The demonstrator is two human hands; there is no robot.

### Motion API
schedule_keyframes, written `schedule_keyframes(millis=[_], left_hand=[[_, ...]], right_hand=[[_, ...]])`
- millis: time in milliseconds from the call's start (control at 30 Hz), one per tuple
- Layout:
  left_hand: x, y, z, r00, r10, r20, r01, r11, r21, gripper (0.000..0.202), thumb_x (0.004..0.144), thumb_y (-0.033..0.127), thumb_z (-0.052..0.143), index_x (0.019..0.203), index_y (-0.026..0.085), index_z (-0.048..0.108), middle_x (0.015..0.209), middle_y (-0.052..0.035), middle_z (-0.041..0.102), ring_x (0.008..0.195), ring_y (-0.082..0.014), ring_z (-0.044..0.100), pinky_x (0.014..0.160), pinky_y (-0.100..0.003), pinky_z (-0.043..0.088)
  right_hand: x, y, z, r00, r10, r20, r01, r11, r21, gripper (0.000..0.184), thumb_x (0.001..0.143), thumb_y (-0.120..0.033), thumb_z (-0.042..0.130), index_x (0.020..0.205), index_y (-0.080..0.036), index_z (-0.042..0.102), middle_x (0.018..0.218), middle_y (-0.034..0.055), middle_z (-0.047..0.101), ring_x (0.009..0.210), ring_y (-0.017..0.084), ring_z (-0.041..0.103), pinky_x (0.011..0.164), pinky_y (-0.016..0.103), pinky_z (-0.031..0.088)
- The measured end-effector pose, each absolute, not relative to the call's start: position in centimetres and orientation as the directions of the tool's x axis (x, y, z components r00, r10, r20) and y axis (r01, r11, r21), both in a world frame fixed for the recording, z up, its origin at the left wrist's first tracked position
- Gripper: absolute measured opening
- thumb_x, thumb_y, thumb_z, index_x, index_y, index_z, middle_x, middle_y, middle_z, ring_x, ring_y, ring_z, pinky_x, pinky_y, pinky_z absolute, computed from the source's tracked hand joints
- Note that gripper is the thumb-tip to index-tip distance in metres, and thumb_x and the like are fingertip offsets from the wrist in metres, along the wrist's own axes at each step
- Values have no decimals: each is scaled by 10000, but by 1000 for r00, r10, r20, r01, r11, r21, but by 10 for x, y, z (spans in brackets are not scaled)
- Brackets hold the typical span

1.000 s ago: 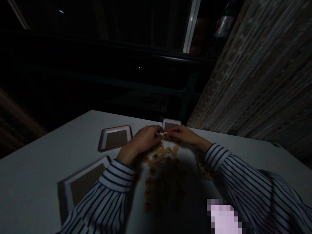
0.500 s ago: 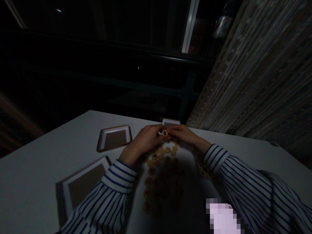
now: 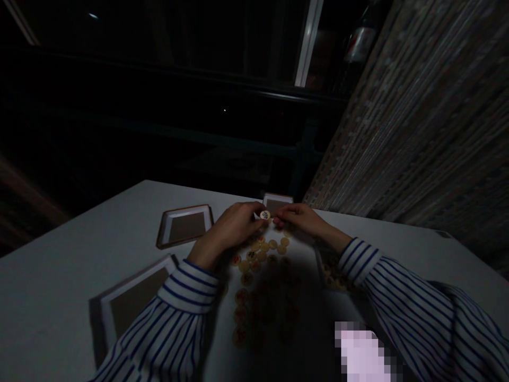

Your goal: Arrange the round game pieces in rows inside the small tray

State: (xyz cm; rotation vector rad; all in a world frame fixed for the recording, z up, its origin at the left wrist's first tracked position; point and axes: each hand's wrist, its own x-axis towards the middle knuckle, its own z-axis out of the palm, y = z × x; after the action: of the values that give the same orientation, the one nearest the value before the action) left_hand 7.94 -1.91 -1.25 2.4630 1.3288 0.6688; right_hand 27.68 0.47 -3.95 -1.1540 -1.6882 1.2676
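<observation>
A round, pale Chinese chess piece [image 3: 265, 215] with a dark character stands tilted between the thumb and fingers of my left hand [image 3: 238, 223]. Just right of it, my right hand [image 3: 298, 216] has its fingertips drawn together, a small gap away from the piece. Whether anything sits in those fingertips is hidden. Below both hands, several loose chess pieces [image 3: 261, 255] lie on the white table [image 3: 310, 339], some with red or dark characters, others plain side up. A column of red-marked pieces [image 3: 240, 315] runs toward me, partly in deep shadow.
A tray [image 3: 334, 278] of more pieces lies under my right forearm. Shallow framed trays, grey inside, rest at the left [image 3: 186, 227], near left [image 3: 137, 297] and far edge [image 3: 278, 203]. A bead curtain [image 3: 397, 122] hangs at the right; a bottle [image 3: 360, 45] stands behind it.
My right hand has drawn slightly right, off the chess piece both hands were touching. The piece stays in my left hand, moved a little left and turned.
</observation>
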Motion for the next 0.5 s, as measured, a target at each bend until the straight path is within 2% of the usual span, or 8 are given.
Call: schedule_keyframes(millis=[167, 267, 500], left_hand=[[82, -23, -8, 483, 838, 254, 721, -545, 429, 257, 796, 323, 468, 977, 206, 609, 894, -34, 672, 796, -173, 611, 647, -245, 420], [83, -25, -6, 479, 837, 263, 729, -547, 412, 263, 790, 325, 478, 989, 209, 604, 908, -34, 667, 812, -178, 605, 656, -249, 421], [87, -29, -3, 507, 810, 296, 706, -587, 397, 243, 799, 335, 473, 968, 213, 598, 868, -25, 655, 785, -170, 600, 640, -244, 416]], right_hand=[[284, -4, -35, -341, 940, 37, 252, 128, -959, 180, 756, -296, 592, 830, -135, 625, 777, 38, 692, 671, 108, 610, 663, 236, 474], [291, -10, -31, -356, 932, 72, 322, 195, -926, 163, 771, -276, 562, 832, -136, 618, 793, 38, 690, 716, 124, 618, 702, 253, 472], [311, -17, -23, -402, 890, 217, 555, 425, -715, 214, 805, -278, 499, 860, -136, 649, 830, 46, 679, 789, 153, 606, 735, 274, 450]])
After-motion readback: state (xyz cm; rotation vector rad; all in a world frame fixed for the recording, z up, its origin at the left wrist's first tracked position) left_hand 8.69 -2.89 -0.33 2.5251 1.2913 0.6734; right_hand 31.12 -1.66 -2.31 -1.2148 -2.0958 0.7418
